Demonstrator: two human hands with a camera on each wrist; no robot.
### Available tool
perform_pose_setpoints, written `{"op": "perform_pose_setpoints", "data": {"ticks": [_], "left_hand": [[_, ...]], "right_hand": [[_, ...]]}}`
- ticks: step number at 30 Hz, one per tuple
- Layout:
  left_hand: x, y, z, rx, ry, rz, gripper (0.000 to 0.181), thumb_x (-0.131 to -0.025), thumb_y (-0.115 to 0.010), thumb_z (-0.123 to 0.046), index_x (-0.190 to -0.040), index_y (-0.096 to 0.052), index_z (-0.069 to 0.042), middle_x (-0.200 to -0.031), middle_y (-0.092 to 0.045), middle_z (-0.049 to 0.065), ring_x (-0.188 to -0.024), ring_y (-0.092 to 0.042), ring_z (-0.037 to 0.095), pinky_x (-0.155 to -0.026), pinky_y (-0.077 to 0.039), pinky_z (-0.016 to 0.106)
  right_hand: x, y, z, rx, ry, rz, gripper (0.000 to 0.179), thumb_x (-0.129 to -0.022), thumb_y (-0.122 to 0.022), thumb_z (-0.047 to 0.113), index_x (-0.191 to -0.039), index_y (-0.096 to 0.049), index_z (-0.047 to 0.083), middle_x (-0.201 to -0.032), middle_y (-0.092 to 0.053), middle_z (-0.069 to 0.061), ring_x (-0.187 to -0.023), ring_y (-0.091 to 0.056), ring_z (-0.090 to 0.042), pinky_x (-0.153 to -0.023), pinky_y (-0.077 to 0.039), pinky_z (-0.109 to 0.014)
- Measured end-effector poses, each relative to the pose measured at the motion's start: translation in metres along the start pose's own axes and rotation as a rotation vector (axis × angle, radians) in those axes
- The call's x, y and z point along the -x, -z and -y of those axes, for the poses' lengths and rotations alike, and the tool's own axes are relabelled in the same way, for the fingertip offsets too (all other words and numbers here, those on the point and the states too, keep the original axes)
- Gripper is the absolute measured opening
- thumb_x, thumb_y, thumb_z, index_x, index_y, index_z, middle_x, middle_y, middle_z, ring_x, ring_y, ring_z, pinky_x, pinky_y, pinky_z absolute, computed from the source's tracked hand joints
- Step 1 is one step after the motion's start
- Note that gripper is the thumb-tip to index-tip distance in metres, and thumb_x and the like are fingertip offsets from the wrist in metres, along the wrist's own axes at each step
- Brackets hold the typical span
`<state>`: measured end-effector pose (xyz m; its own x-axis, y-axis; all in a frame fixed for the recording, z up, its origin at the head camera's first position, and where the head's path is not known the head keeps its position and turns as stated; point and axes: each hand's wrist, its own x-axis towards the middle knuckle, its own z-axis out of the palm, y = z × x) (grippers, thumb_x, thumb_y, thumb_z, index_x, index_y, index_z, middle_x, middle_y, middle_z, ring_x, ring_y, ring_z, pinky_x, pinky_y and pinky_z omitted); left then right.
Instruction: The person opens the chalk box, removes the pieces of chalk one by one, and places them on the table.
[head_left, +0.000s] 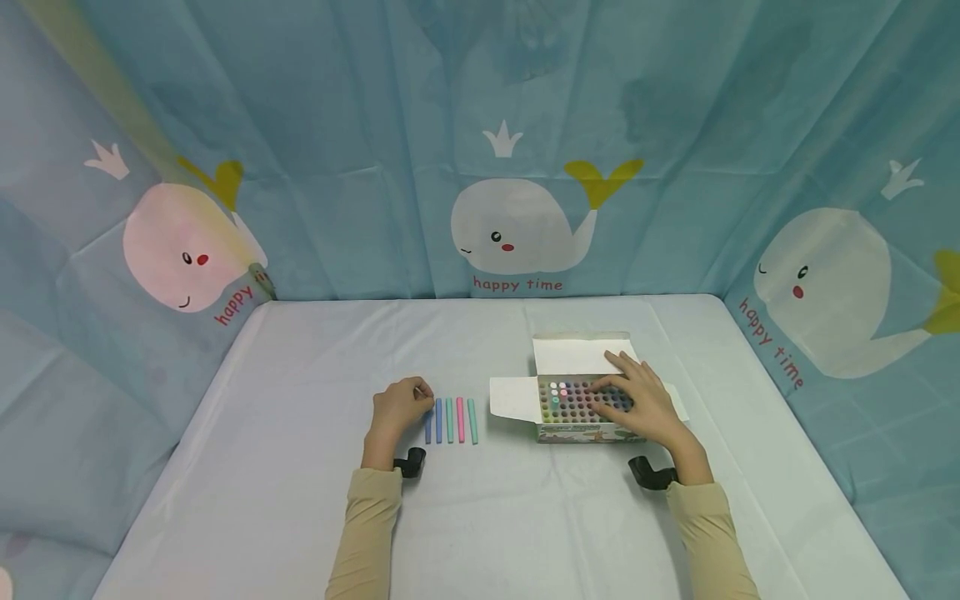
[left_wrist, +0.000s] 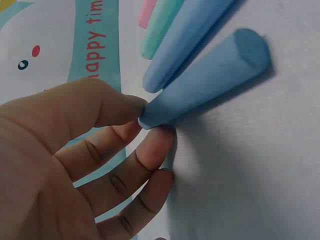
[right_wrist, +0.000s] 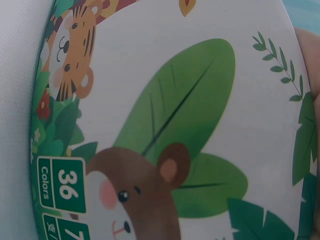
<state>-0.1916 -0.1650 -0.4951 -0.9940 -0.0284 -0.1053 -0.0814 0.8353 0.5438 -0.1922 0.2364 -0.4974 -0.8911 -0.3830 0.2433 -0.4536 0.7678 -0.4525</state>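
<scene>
A row of chalk sticks lies on the white table: two blue, a green, a pink (head_left: 461,421) and another green (head_left: 473,422). At the row's left end, my left hand (head_left: 401,407) pinches the far tip of the outermost blue chalk stick (left_wrist: 210,75) between thumb and fingers. My right hand (head_left: 641,398) spreads over the right part of an open chalk box (head_left: 577,433), thumb and fingertips apart above the chalk tops. Whether those fingertips touch any chalk is hard to tell. The right wrist view is filled by the printed box side (right_wrist: 140,125), with a bit of hand at its edge.
The box's back flap (head_left: 577,354) stands up, and its left flap (head_left: 514,398) sticks out toward the chalk row. Several white, pink and green ends show among darker round ends inside. Whale-print curtains (head_left: 360,233) enclose the table's back and sides.
</scene>
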Motion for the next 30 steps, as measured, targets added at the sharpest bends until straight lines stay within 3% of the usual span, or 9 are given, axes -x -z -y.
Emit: {"op": "perform_pose_setpoints", "data": {"ticks": [24, 30], "left_hand": [[0.0012, -0.0011, -0.0025, -0.07, -0.018, -0.026, 0.011, -0.083, -0.062, -0.02, -0.089, -0.067, -0.012, -0.074, -0.061, 0.0, -0.068, -0.053, 0.018, -0.079, -0.04, 0.052], [0.0021, -0.0005, -0.0082, -0.089, -0.041, -0.083, 0.011, -0.084, -0.064, -0.022, -0.088, -0.068, -0.012, -0.07, -0.059, 0.0, -0.065, -0.052, 0.018, -0.076, -0.041, 0.049]], "right_hand": [[-0.0005, -0.0001, 0.0013, 0.002, -0.008, -0.002, 0.025, -0.078, -0.071, 0.04, -0.098, -0.065, 0.029, -0.147, -0.032, -0.014, -0.138, -0.019, -0.037, -0.111, -0.008, -0.056], [-0.0007, -0.0002, 0.0011, 0.007, 0.002, -0.014, 0.025, -0.077, -0.072, 0.04, -0.098, -0.066, 0.027, -0.146, -0.033, -0.016, -0.137, -0.021, -0.039, -0.11, -0.01, -0.057]]}}
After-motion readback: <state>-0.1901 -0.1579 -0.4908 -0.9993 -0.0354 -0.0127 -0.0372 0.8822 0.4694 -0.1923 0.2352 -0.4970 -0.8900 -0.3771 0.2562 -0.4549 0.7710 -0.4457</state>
